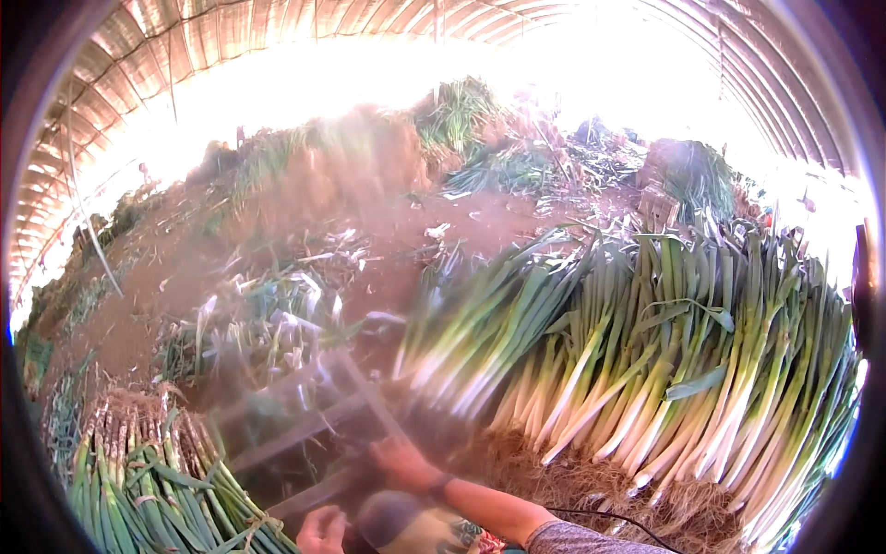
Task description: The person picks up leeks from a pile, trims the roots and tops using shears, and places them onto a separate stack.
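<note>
My right hand (403, 464), with a dark band at the wrist, reaches in at lower centre. Its fingers look bunched at the lower end of a slanting wooden slat (374, 399); haze hides what they hold, if anything. My left hand (323, 531) is low at the bottom edge, fingers curled, whatever is in them hidden. The slat belongs to a blurred wooden frame (300, 432) in front of me. Just right of the frame, loose leeks (489, 319) lie with white ends toward me. A rounded grey and tan shape (388, 517) sits between my hands.
A big row of leeks (646, 369), roots toward me, fills the right side. Tied leeks (152, 480) are at lower left. Trimmed leaf scraps (268, 314) litter the soil. More leek piles (457, 115) rise behind, under an arched roof (268, 23). A black cord (618, 519) passes near my right arm.
</note>
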`<move>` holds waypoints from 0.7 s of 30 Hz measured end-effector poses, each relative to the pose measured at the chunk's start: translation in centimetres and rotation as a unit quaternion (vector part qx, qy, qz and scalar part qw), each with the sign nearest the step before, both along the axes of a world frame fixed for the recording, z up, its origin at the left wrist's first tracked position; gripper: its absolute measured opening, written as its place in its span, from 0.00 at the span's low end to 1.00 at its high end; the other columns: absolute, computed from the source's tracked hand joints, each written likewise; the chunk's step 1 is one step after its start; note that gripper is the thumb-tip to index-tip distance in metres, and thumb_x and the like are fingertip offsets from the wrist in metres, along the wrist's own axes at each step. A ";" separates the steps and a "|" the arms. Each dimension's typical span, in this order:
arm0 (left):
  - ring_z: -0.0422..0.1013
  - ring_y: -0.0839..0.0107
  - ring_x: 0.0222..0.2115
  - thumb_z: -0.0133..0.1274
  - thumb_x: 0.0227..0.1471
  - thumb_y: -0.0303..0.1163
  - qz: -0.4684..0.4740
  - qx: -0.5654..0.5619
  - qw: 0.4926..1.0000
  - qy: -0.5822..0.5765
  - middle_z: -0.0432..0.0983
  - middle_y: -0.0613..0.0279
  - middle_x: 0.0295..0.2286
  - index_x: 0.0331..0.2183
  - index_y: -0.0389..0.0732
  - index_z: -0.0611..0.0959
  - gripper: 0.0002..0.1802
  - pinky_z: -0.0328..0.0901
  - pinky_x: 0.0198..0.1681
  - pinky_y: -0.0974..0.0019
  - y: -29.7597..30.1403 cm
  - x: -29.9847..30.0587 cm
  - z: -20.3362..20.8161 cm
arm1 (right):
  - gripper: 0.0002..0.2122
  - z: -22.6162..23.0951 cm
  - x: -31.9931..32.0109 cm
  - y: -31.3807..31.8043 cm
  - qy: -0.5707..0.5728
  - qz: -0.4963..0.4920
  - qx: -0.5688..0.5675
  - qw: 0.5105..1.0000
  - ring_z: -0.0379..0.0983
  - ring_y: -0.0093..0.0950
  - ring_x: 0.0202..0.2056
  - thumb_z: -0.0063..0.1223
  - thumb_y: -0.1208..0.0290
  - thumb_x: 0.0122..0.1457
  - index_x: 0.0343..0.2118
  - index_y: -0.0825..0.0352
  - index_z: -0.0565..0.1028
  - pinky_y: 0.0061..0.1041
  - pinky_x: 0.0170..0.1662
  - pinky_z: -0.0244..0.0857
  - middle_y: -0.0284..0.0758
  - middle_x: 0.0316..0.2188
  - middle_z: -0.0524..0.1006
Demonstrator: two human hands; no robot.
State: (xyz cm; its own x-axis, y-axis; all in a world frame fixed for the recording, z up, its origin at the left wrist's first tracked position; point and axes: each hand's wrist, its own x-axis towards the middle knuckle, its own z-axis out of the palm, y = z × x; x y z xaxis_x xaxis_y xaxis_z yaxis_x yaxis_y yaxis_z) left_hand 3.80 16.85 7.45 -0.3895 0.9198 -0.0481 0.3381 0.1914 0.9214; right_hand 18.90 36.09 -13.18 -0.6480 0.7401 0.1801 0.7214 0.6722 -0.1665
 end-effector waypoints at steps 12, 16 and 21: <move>0.73 0.66 0.34 0.53 0.61 0.32 0.104 0.087 0.981 -0.138 0.79 0.57 0.34 0.44 0.31 0.81 0.14 0.68 0.41 0.61 -2.7 -4.1 -0.6 | 0.44 -2.1 0.1 0.7 -0.028 0.012 0.059 0.998 0.62 0.34 0.49 0.60 0.48 0.48 0.63 0.75 0.62 0.35 0.56 0.57 0.38 0.45 0.71; 0.74 0.62 0.40 0.53 0.60 0.33 0.163 0.095 0.979 -0.078 0.79 0.53 0.40 0.46 0.29 0.81 0.18 0.67 0.46 0.61 -4.1 -6.2 -1.9 | 0.44 -1.5 -0.2 0.1 -0.021 0.014 0.025 0.999 0.62 0.34 0.48 0.60 0.46 0.49 0.63 0.75 0.62 0.35 0.58 0.55 0.37 0.45 0.71; 0.73 0.59 0.44 0.55 0.59 0.35 0.138 0.055 0.986 -0.078 0.79 0.50 0.44 0.48 0.29 0.80 0.21 0.67 0.51 0.58 -4.9 -7.9 -1.6 | 0.40 -3.9 -0.2 1.2 -0.017 0.015 0.004 1.000 0.63 0.35 0.49 0.59 0.51 0.52 0.63 0.72 0.62 0.37 0.58 0.56 0.38 0.46 0.70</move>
State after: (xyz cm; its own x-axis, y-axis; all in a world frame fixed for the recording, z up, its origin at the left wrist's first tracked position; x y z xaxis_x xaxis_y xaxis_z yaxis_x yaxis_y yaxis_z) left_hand -4.10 11.96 5.82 -0.6219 0.7824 -0.0337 0.1396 0.1531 0.9783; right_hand 18.66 37.34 -17.10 -0.6757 0.7188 0.1636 0.7061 0.6948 -0.1364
